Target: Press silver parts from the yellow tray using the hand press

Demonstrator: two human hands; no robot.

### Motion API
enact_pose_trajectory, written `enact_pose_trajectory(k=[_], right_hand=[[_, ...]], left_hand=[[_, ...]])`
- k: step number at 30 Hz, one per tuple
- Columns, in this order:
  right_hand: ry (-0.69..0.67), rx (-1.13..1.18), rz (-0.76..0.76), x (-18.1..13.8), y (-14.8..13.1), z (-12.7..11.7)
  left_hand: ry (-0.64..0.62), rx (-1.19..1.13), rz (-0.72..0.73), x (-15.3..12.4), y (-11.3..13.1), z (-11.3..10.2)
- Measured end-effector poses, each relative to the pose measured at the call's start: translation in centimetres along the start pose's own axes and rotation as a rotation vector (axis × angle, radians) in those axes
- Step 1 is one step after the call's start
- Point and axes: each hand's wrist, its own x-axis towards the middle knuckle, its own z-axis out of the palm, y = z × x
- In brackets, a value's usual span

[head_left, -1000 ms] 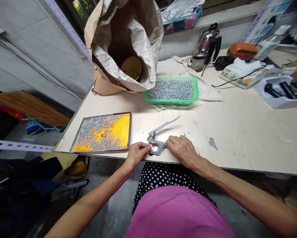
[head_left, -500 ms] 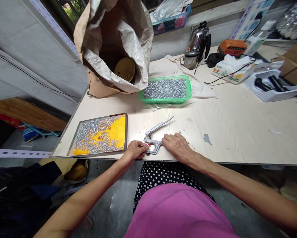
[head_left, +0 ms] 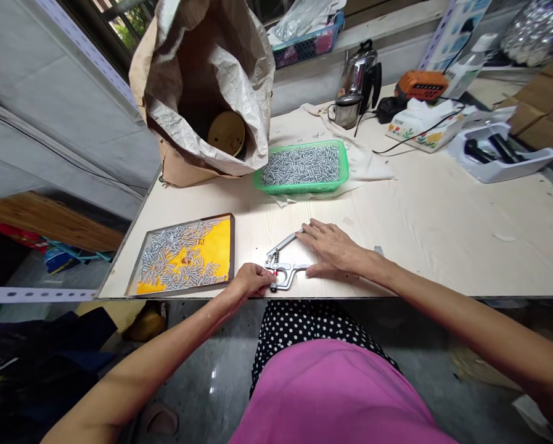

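Note:
A grey metal hand press plier [head_left: 285,275] lies near the table's front edge, its long lever raised above a small spring, with a red part in its jaw. My left hand [head_left: 254,279] is closed in a pinch at that jaw; whatever is between the fingertips is hidden. My right hand [head_left: 334,248] has its fingers stretched out over the lever's end, while its thumb is by the tip of the lower handle. To the left sits a shallow tray [head_left: 232,246] with a yellow bottom, scattered with small silvery metal pieces.
Behind the plier stands a green basket [head_left: 304,187] full of similar metal pieces. A large open sack [head_left: 184,163] holds a round container at back left. A kettle [head_left: 360,68], a metal cup [head_left: 347,111], an orange device [head_left: 421,84] and a white tray [head_left: 502,169] stand farther back.
My right hand has moved from the lower handle up to the raised lever, its fingers spreading. My left hand remains at the jaw. The view has shifted slightly.

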Motion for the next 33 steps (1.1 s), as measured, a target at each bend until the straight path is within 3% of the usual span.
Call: enact_pose_trajectory(k=[4, 17, 19, 23, 27, 33], right_hand=[[-0.013, -0.010, -0.054, 0.9, 1.0, 0.3], [-0.030, -0.054, -0.015, 1.2, -0.1, -1.1], [-0.041, -0.041, -0.008, 1.1, -0.1, -1.2], [-0.045, -0.015, -0.017, 0.9, -0.5, -1.5], [-0.034, -0.001, -0.029, 0.6, -0.9, -1.4], [-0.047, -0.001, 0.044, -0.2, -0.9, -1.2]], left_hand=[[0.006, 0.015, -0.014, -0.1, -0.2, 0.0], [0.037, 0.064, 0.006, -0.5, -0.6, 0.2], [0.157, 0.203, 0.111, -1.0, -0.8, 0.3], [0.429, 0.537, 0.556, -1.4, -0.4, 1.2], [0.371, 0.810, 0.845, -0.1, 1.4, 2.9], [0.258, 1.018, 0.865, 2.4, 4.2, 3.6]])
